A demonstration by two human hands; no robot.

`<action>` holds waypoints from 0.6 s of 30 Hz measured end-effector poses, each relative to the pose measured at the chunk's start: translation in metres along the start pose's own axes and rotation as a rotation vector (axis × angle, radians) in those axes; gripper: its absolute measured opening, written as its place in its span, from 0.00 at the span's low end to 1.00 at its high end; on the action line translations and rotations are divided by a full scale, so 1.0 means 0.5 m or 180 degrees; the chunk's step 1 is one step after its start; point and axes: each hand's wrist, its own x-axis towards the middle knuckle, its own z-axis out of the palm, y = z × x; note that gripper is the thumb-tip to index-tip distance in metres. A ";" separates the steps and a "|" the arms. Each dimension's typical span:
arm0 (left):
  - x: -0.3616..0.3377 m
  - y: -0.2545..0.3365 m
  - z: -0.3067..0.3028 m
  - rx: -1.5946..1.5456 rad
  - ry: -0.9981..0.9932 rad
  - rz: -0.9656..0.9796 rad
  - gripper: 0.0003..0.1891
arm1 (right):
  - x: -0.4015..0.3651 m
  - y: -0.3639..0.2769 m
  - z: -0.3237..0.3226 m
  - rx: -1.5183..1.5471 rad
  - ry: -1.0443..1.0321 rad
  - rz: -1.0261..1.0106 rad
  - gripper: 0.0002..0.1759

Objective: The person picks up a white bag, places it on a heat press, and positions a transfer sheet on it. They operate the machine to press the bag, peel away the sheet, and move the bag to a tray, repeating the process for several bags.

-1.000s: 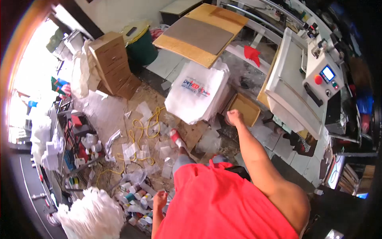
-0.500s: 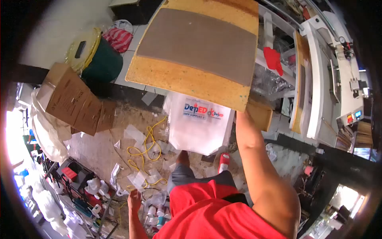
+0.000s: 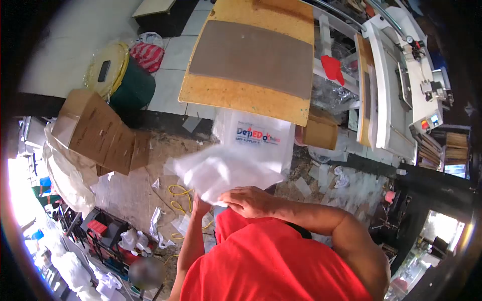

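A loose white bag [image 3: 221,168], partly blurred, lies spread out in front of my torso. My right hand [image 3: 246,201] grips its near edge, fingers bent over it. Close by on the left, my left hand [image 3: 201,205] pinches the same edge, its fingertips partly hidden by the material. Beyond, white bags printed "DepED" [image 3: 278,141] hang below the front edge of a wooden board [image 3: 241,106]. A grey-brown pad [image 3: 251,57] covers the middle of the board.
A cardboard box [image 3: 95,133] and a green bin [image 3: 135,85] are at the left. White press equipment [image 3: 396,85] stands on the right, beside a red cloth [image 3: 332,69]. Yellow cord [image 3: 178,206] and scraps lie on the floor.
My right hand has come back from under the board to my waist with a white bag. My left hand has risen from my side to the bag's edge.
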 end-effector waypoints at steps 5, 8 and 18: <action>0.059 0.055 -0.060 -0.1339 -0.0023 -0.0821 0.27 | 0.021 -0.031 -0.146 0.0539 0.1492 0.0566 0.08; 0.070 0.144 -0.143 -0.0082 -0.0466 -0.0770 0.25 | -0.024 -0.028 -0.234 0.1227 0.2157 0.0774 0.09; 0.209 0.564 -0.300 -0.1782 0.1100 0.0440 0.12 | -0.015 -0.202 -0.488 0.0668 0.3532 -0.0575 0.12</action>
